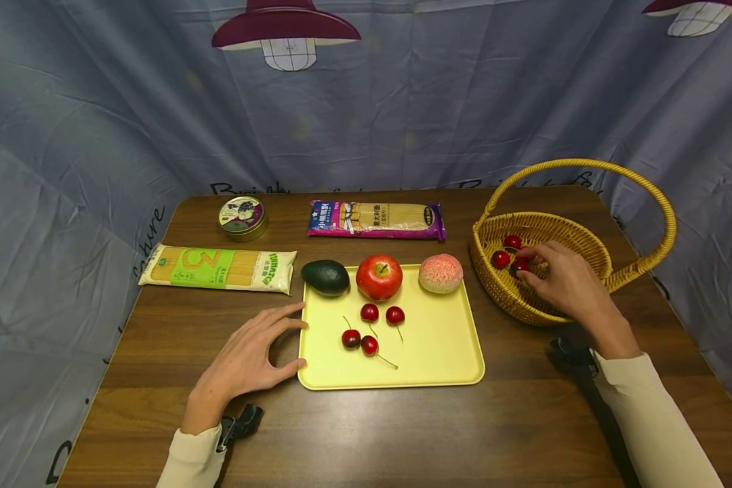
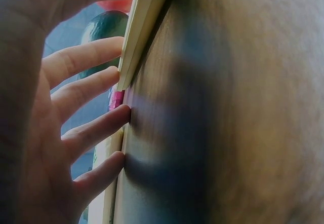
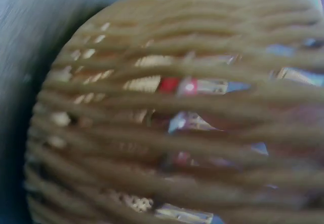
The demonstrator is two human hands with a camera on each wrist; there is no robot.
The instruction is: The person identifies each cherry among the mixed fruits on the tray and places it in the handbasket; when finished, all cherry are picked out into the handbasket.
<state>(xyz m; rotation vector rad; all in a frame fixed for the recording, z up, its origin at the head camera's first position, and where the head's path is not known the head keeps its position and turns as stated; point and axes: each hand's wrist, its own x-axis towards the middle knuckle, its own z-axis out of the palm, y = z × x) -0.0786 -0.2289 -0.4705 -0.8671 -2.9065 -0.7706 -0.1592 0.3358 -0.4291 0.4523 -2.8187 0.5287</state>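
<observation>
A yellow tray (image 1: 427, 359) carries an avocado (image 1: 326, 278), a red apple (image 1: 379, 277), a pink peach (image 1: 441, 274) and several cherries with stems, among them one cherry (image 1: 369, 312) below the apple. Spread fingers of my left hand (image 1: 250, 352) touch the tray's left rim; the left wrist view shows fingertips against its edge. My right hand (image 1: 564, 281) reaches into the wicker basket (image 1: 506, 298) and pinches a dark red cherry (image 1: 518, 267) between thumb and fingers. Close by in the basket lie two more cherries, one cherry (image 1: 500, 259) at the left. Basket weave fills the right wrist view.
Left of the tray lies a green-labelled noodle pack (image 1: 219, 268), with a round tin (image 1: 242, 218) behind it. A purple noodle pack (image 1: 376, 220) lies behind the fruit. The basket's tall handle (image 1: 661, 217) arches up at the right. A curtain (image 1: 402, 122) hangs behind the table.
</observation>
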